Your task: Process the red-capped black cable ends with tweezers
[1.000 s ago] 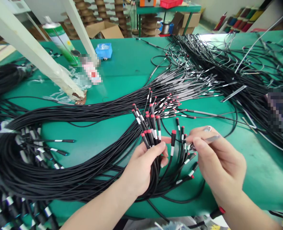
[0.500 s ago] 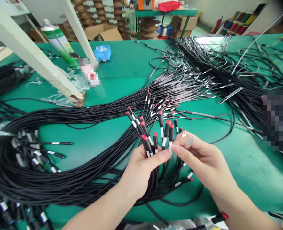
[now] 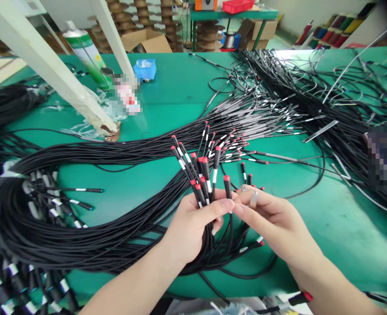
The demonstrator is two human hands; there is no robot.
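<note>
My left hand [image 3: 190, 229] is closed around several black cable ends [image 3: 205, 168] with red caps and white labels, which stick up above its thumb. My right hand [image 3: 275, 223] pinches one black cable [image 3: 228, 189] with a red cap just below its connector, close to the tip of my left thumb. Its fingertips are partly hidden behind that cable and the thumb. From my left hand the cables run down and join a thick black cable bundle [image 3: 91, 243] that loops across the green table. More red-capped ends [image 3: 235, 144] lie beyond my hands.
A clear band [image 3: 14, 174] ties the loop at left, near ends with blue tips [image 3: 91, 205]. White posts [image 3: 68, 92] rise at the back left beside a spray can [image 3: 90, 57] and a blue box [image 3: 145, 69]. A tangled cable pile [image 3: 288, 92] covers the right side.
More red-capped ends now sit together in my left hand. One cable stands between my two hands where a few stood before. The view has shifted slightly.
</note>
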